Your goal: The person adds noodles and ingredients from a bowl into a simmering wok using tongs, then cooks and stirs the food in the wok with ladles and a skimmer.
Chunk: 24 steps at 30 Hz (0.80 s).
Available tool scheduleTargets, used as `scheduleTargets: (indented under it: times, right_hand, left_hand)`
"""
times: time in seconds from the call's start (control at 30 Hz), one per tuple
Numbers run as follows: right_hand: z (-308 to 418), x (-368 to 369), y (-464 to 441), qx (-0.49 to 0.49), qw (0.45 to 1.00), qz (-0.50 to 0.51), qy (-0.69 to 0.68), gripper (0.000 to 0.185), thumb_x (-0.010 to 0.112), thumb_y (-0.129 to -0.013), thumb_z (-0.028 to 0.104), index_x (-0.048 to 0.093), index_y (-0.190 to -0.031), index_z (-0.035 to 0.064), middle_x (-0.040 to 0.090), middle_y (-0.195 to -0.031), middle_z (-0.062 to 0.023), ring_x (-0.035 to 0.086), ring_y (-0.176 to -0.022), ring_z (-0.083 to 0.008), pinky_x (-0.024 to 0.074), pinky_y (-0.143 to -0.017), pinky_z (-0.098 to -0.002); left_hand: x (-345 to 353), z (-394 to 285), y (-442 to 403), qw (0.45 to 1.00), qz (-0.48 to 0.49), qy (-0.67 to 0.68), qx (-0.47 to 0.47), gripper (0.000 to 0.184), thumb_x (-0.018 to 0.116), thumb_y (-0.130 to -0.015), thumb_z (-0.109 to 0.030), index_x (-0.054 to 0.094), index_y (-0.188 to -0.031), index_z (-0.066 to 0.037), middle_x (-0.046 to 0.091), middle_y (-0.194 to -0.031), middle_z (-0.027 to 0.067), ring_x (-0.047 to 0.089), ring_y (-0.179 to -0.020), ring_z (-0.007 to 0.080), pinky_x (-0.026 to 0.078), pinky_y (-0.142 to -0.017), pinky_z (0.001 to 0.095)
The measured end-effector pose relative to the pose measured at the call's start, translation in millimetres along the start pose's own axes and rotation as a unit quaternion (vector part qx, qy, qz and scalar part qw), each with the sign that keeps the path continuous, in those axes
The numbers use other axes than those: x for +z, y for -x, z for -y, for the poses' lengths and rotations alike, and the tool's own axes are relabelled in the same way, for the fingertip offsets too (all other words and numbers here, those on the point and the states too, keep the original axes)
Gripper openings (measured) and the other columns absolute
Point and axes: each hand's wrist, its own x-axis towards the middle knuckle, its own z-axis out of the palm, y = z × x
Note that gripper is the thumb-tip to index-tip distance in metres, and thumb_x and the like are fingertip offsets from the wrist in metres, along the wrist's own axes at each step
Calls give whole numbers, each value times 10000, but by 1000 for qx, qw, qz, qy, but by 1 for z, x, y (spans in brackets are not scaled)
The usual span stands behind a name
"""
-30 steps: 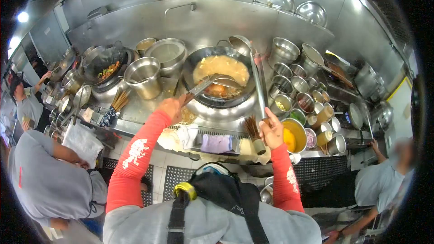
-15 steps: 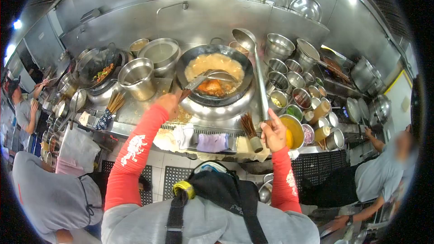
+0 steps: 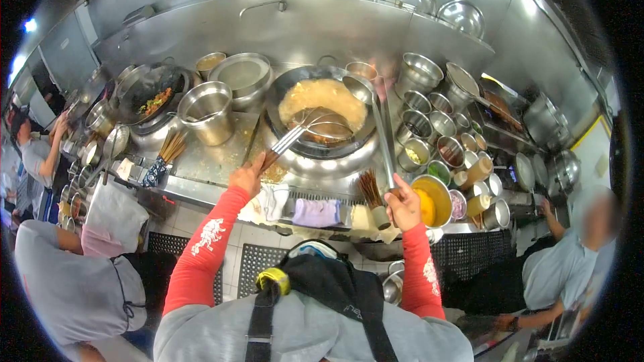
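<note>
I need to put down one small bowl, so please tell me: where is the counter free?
The steel counter is mostly bare between the open pot and the central wok, and in front of that pot, beside the left stick bundle; the left hand is near. Right of the wok, containers and bottles crowd it.

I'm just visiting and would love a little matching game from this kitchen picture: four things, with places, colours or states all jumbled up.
Things:
1. Wire strainer
2. Long-handled ladle
3. Pot beside the right hand
4. Sleeves on the wearer's forearms

Descriptions:
A. Holds something bright yellow
B. Red with a white print
C. Gripped by the right hand
D. Gripped by the left hand, over the wok

Right pairs: 1-D, 2-C, 3-A, 4-B
</note>
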Motion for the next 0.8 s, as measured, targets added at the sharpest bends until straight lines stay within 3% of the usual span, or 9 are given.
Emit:
scheduleTargets:
  times: [0.07, 0.17, 0.27, 0.33, 0.53, 0.6, 0.67, 0.73, 0.8]
  right_hand:
    - [1, 4, -10, -6, 1000, 16, 3, 550, 588, -855, 40, 422, -1379, 51, 546, -704, 16, 462, -496, -42, 379, -430, -210]
    - [15, 16, -36, -10, 993, 25, 118, 527, 619, -835, 74, 487, -1344, 98, 602, -717, -53, 535, -533, -128, 443, -500, -272]
    - [4, 27, -91, -239, 910, 22, 339, 485, 617, -806, 103, 550, -1286, 133, 645, -803, -190, 619, -659, -295, 494, -635, -371]
    - [15, 41, -123, -236, 881, 60, 406, 477, 598, -786, 106, 567, -1261, 137, 621, -875, -243, 614, -778, -371, 489, -729, -417]
    - [61, 44, -157, -218, 806, 133, 535, 420, 559, -749, 79, 626, -1163, 101, 620, -976, -258, 611, -920, -401, 483, -835, -448]
    - [71, 33, -151, -232, 818, 110, 514, 407, 553, -744, 77, 633, -1144, 83, 625, -973, -254, 616, -913, -398, 488, -826, -445]
    - [57, 40, -158, -240, 818, 90, 516, 420, 531, -744, 57, 621, -1154, 61, 631, -947, -250, 627, -869, -401, 496, -804, -443]
    - [14, 48, -172, -278, 820, 88, 492, 435, 539, -731, 59, 621, -1158, 74, 644, -871, -235, 633, -855, -387, 491, -790, -450]
    - [21, 57, -153, -222, 830, 113, 500, 435, 541, -738, 51, 613, -1167, 62, 649, -852, -226, 638, -830, -378, 494, -769, -440]
  left_hand:
    - [-5, -10, 3, 1000, 24, -9, -1, 655, 606, -774, -148, 387, -1388, -207, 629, -920, 238, 627, -769, 412, 513, -680, 498]
    - [-4, -10, 4, 1000, 7, 4, 19, 689, 587, -773, -144, 345, -1415, -204, 637, -872, 241, 633, -761, 406, 514, -683, 495]
    - [-5, -9, 11, 1000, 25, 13, 6, 694, 581, -774, -144, 335, -1423, -176, 642, -864, 242, 633, -765, 406, 510, -708, 490]
    - [-5, -4, 16, 1000, 18, 7, 5, 689, 598, -777, -167, 343, -1417, -152, 643, -876, 227, 635, -777, 393, 510, -722, 476]
    - [-56, -22, 88, 963, -238, 79, 101, 525, 629, -795, -103, 477, -1295, -51, 629, -961, 172, 636, -811, 348, 519, -731, 414]
    - [-41, -16, 124, 958, -145, 245, 43, 366, 612, -828, -87, 561, -1184, -20, 645, -960, 175, 654, -827, 297, 523, -722, 357]
    - [-18, -8, 154, 931, 22, 358, -67, 276, 609, -853, -115, 601, -1105, -2, 668, -942, 165, 667, -822, 238, 523, -719, 314]
    - [52, 19, 185, 918, 40, 384, -85, 258, 626, -813, -97, 620, -1061, -26, 672, -867, 167, 669, -749, 302, 532, -679, 357]
    - [84, 29, 218, 945, 119, 276, -129, 256, 633, -811, -115, 629, -1053, -32, 679, -895, 170, 683, -797, 261, 536, -714, 344]
